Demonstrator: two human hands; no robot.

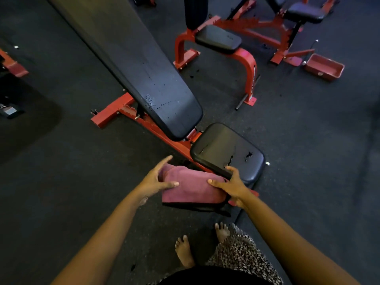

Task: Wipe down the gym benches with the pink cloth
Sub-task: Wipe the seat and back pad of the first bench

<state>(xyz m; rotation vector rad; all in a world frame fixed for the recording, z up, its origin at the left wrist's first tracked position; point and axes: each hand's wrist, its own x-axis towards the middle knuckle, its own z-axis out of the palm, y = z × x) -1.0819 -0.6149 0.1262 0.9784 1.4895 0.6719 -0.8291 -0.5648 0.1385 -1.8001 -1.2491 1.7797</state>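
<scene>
Feet nearest; left hand, right hand pinch folded cloth by ends, thumbs on top (left fingers fairly straight); long axis hand to hand, at seat near edge; right hand nearer.

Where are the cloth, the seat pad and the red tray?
cloth point(193, 188): head view, middle of its folded top side.
seat pad point(224, 147): head view, middle of its black top.
tray point(317, 72): head view, its near wall.
</scene>
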